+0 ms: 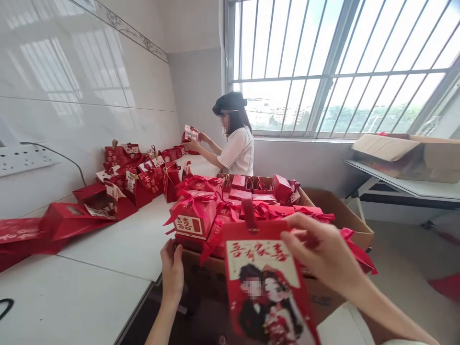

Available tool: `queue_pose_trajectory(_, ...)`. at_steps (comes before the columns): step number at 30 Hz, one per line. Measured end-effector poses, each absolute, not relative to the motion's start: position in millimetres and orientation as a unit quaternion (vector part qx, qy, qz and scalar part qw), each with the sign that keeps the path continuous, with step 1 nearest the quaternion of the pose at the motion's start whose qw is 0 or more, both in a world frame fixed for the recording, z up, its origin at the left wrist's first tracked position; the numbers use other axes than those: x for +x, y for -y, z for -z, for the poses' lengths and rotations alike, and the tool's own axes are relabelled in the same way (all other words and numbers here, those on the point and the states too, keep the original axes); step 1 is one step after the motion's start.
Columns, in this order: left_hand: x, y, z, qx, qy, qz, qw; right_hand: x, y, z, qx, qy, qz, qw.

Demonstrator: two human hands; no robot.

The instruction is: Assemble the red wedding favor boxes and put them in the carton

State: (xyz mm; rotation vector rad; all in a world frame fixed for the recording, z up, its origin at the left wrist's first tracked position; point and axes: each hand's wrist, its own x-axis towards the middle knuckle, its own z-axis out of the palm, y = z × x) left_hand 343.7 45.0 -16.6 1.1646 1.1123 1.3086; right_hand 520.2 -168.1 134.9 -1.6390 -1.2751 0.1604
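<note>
My right hand [319, 244] pinches the upper right edge of a red gift box [264, 282], which has a ribbon loop at its top. On the front of the gift box is a pale panel with red characters and a cartoon couple; its lower end runs out of view. Beside the near left corner of a cardboard carton [192, 256], my left hand [172, 268] is raised with thumb and fingers apart, holding nothing visible. Whether it touches the carton I cannot tell. Red boxes with ribbon bows [194, 213] fill the carton.
Several red folded boxes [140, 177] crowd the white table [108, 254] along the tiled wall. Farther back, a co-worker [237, 148] in a white top holds a red and white box [190, 134]. At right, an open carton [406, 155] rests on another table below the barred window.
</note>
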Motion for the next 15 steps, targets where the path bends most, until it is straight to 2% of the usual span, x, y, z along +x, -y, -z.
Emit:
queue_pose_trajectory(6, 348, -43, 39, 0.533, -0.456, -0.546, 0.458, 589, 173, -181, -0.77, 0.354, 0.214, 0.486)
queue_pose_trajectory(9, 348, -45, 42, 0.535, -0.451, -0.555, 0.449, 633, 155, -199, -0.797, 0.304, 0.329, 0.406)
queue_pose_trajectory(12, 348, -47, 46, 0.536, -0.44, -0.572, 0.438, 680, 136, -208, -0.858, 0.274, 0.339, 0.274)
queue_pose_trajectory(15, 348, -49, 49, 0.54, -0.442, -0.572, 0.431, 722, 121, -204, -0.899, 0.261, 0.278, 0.213)
